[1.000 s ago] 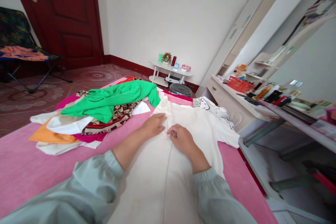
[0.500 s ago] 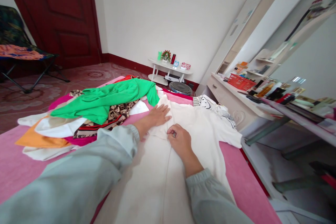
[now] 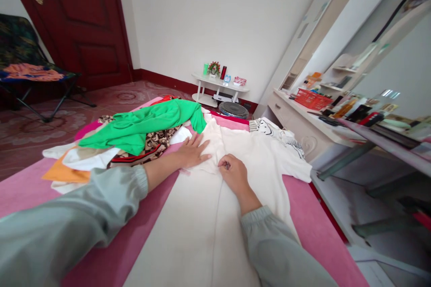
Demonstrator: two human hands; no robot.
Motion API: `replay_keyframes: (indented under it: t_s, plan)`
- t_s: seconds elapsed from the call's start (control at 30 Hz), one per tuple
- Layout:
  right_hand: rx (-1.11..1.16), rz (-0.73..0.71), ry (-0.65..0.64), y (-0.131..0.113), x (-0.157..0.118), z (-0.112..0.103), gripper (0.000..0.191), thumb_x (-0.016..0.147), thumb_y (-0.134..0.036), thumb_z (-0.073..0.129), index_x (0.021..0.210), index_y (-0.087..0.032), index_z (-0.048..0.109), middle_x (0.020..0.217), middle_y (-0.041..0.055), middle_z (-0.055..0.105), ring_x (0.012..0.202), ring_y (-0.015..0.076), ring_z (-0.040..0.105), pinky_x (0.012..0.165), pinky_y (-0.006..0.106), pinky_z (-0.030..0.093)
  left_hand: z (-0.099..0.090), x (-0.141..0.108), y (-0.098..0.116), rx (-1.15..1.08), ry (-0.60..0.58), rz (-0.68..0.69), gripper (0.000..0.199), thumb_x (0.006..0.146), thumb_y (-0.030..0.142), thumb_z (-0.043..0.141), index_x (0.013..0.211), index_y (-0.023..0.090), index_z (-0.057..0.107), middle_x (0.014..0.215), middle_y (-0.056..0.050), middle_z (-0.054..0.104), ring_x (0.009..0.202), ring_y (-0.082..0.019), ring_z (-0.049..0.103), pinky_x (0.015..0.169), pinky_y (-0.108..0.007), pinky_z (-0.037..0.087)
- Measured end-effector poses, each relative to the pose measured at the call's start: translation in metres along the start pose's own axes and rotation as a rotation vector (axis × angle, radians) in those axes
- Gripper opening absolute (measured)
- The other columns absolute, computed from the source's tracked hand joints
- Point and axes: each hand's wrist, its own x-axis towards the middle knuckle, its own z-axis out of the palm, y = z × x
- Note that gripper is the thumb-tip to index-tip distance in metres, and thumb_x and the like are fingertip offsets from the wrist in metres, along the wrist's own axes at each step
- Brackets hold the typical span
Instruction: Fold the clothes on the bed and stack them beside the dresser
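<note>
A long cream-white short-sleeved dress point(image 3: 191, 219) lies spread over the pink bed cover point(image 3: 319, 219). One side of it is folded inward, and its other sleeve sticks out to the right. My left hand point(image 3: 193, 151) rests flat on the left part of the folded layer, fingers spread. Beside it, my right hand point(image 3: 235, 174) is closed, thumb and fingers pinching the dress at the edge of the folded layer; the fingertips are partly hidden.
To the left is a heap of clothes topped by a green garment point(image 3: 151, 123). A white garment with black print point(image 3: 266, 128) lies at the far right. The dressing table point(image 3: 296, 121) with a red basket point(image 3: 312, 99) stands along the right side. A folding chair point(image 3: 30, 76) is by the door.
My left hand has slid left across the folded layer, its fingers spreading wider. The right hand keeps its pinch in nearly the same place. The view has shifted slightly.
</note>
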Motion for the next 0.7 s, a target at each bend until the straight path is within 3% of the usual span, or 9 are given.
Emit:
replay_keyframes:
  t_s: [0.13, 0.23, 0.33, 0.43, 0.57, 0.63, 0.7]
  plan:
    - [-0.018, -0.005, 0.013, -0.002, -0.002, -0.001, 0.015, 0.07, -0.013, 0.048, 0.071, -0.023, 0.06, 0.078, -0.0033, 0.06, 0.068, 0.0116, 0.053, 0.063, 0.021, 0.036, -0.007, -0.047, -0.007, 0.043, 0.021, -0.027, 0.066, 0.093, 0.056, 0.025, 0.149, 0.022, 0.022, 0.157, -0.01, 0.005, 0.143, -0.033, -0.002, 0.111, -0.057, 0.009]
    - [-0.044, -0.012, 0.017, -0.004, -0.003, -0.001, 0.016, 0.069, -0.013, 0.048, 0.071, -0.023, 0.06, 0.078, -0.0035, 0.06, 0.07, 0.0115, 0.053, 0.064, 0.021, 0.037, -0.015, -0.066, 0.007, 0.158, 0.101, -0.023, 0.058, 0.091, 0.046, 0.036, 0.144, 0.021, 0.036, 0.157, -0.009, 0.009, 0.143, -0.033, -0.002, 0.112, -0.058, 0.003]
    - [-0.02, -0.014, 0.004, -0.001, -0.001, 0.0, 0.015, 0.069, -0.013, 0.049, 0.072, -0.022, 0.06, 0.079, -0.0033, 0.06, 0.072, 0.0118, 0.054, 0.067, 0.022, 0.038, -0.016, -0.071, 0.036, 0.188, 0.197, 0.026, 0.053, 0.089, 0.042, 0.042, 0.138, 0.021, 0.045, 0.157, -0.008, 0.01, 0.144, -0.031, -0.001, 0.114, -0.053, 0.005]
    - [0.152, -0.008, -0.058, 0.006, 0.002, 0.001, 0.014, 0.069, -0.014, 0.048, 0.075, -0.02, 0.06, 0.079, -0.0021, 0.06, 0.075, 0.013, 0.054, 0.072, 0.024, 0.041, -0.002, -0.07, 0.064, 0.041, 0.154, 0.092, 0.058, 0.092, 0.052, 0.032, 0.145, 0.027, 0.032, 0.156, -0.007, 0.014, 0.144, -0.029, 0.009, 0.113, -0.051, 0.015]
    - [0.481, 0.051, -0.145, 0.02, -0.005, -0.009, 0.033, 0.068, -0.019, 0.054, 0.1, -0.017, 0.061, 0.092, 0.0028, 0.064, 0.081, 0.0145, 0.057, 0.076, 0.026, 0.046, 0.022, -0.069, 0.079, -0.014, 0.152, 0.104, 0.065, 0.092, 0.06, 0.023, 0.148, 0.028, 0.022, 0.155, -0.007, 0.019, 0.143, -0.029, 0.013, 0.113, -0.055, 0.009]
    - [0.53, 0.152, -0.109, 0.032, -0.014, -0.025, 0.042, 0.068, -0.022, 0.055, 0.109, -0.016, 0.058, 0.101, 0.0059, 0.063, 0.08, 0.015, 0.06, 0.073, 0.027, 0.048, 0.029, -0.069, 0.077, -0.017, 0.173, 0.1, 0.065, 0.091, 0.061, 0.022, 0.147, 0.028, 0.028, 0.155, -0.006, 0.019, 0.143, -0.029, 0.013, 0.113, -0.055, 0.008]
    - [0.39, 0.224, 0.042, 0.051, -0.024, -0.049, 0.04, 0.07, -0.022, 0.051, 0.109, -0.015, 0.058, 0.104, 0.0079, 0.063, 0.078, 0.0161, 0.061, 0.072, 0.029, 0.049, 0.031, -0.069, 0.075, -0.031, 0.183, 0.105, 0.064, 0.091, 0.061, 0.023, 0.145, 0.029, 0.032, 0.155, -0.006, 0.02, 0.143, -0.029, 0.014, 0.113, -0.055, 0.009]
